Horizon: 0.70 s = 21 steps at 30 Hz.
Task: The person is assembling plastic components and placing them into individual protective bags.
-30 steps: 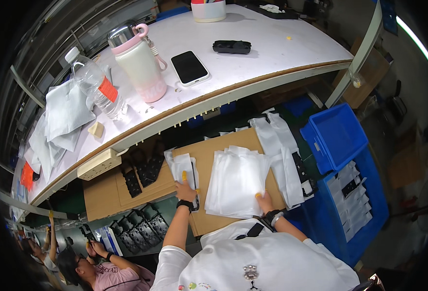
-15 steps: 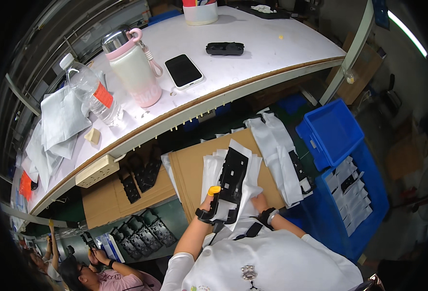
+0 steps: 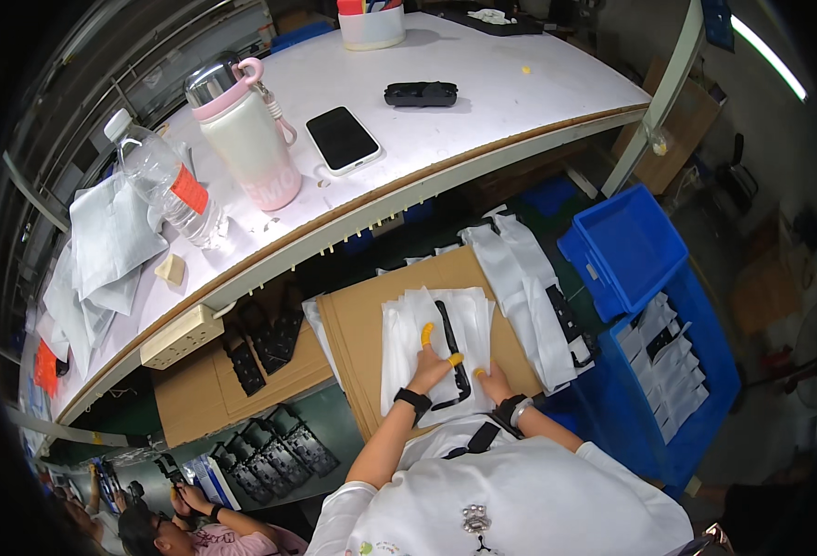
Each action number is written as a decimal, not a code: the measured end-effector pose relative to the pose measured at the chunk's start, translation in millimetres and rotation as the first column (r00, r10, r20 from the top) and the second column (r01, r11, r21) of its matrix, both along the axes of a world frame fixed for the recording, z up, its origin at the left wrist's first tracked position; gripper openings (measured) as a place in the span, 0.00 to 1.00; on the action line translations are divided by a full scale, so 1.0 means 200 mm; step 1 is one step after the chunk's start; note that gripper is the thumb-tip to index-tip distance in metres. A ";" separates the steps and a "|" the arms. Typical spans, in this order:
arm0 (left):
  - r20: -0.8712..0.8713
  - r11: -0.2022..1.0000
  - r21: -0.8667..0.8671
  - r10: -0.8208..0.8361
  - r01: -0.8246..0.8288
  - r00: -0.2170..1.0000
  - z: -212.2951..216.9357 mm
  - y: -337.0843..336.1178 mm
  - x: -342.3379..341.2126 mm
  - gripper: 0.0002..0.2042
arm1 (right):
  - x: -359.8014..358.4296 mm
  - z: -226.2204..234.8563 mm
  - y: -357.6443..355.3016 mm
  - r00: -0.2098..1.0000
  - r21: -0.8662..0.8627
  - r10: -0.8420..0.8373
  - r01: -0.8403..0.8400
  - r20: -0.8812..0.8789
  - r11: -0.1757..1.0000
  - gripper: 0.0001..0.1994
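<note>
A stack of white bags (image 3: 407, 347) lies on a brown cardboard sheet (image 3: 358, 324) over my lap. A long black plastic part (image 3: 447, 335) lies lengthwise on the bags. My left hand (image 3: 432, 369), with yellow finger cots and a black wristband, rests spread on the bags, its index finger stretched out and its thumb against the part. My right hand (image 3: 496, 382), also with a yellow cot and a wrist strap, sits at the part's lower right side, a fingertip touching it; its grip is hidden.
More white bags (image 3: 524, 287) with a black part lie right of the cardboard, beside blue bins (image 3: 626, 246). The white bench above carries a pink bottle (image 3: 246, 139), a water bottle (image 3: 163, 185), a phone (image 3: 342, 139) and a black case (image 3: 421, 93). Black parts (image 3: 270, 338) lie left. Another person (image 3: 186, 528) sits lower left.
One second ago both hands lay on the bags. Half a second ago they held the black part up over the stack. Now the part lies flat on the bags.
</note>
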State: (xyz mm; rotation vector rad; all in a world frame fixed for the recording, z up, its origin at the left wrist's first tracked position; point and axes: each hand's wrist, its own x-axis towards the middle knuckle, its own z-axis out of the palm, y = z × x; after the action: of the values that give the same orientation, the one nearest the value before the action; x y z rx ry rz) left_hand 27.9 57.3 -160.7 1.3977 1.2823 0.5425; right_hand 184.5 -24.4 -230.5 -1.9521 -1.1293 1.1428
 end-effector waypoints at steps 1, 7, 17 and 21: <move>-0.211 0.999 0.032 -0.015 0.023 0.977 0.02 -0.04 0.02 0.46 | 0.00 0.01 -0.01 0.999 0.024 0.001 0.000 -0.042 1.000 0.20; -0.397 0.982 0.157 -0.033 0.103 0.917 -0.01 -0.11 0.13 0.48 | 0.02 -0.03 -0.02 0.920 0.025 -0.064 0.079 -0.387 0.997 0.21; -0.299 0.978 0.083 -0.160 0.193 0.941 -0.08 -0.09 0.06 0.46 | 0.01 -0.01 -0.02 0.851 0.047 0.030 -0.006 -0.525 0.999 0.28; -0.259 0.956 -0.024 -0.288 0.292 0.922 -0.05 -0.10 0.06 0.47 | 0.02 0.04 -0.02 0.882 0.035 -0.011 0.031 -0.470 0.999 0.26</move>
State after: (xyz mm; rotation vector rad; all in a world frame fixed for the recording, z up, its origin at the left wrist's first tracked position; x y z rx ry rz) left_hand 39.8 37.5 -171.5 1.6777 1.2450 0.1693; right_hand 189.4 -28.8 -221.5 -1.5266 -0.8559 1.4672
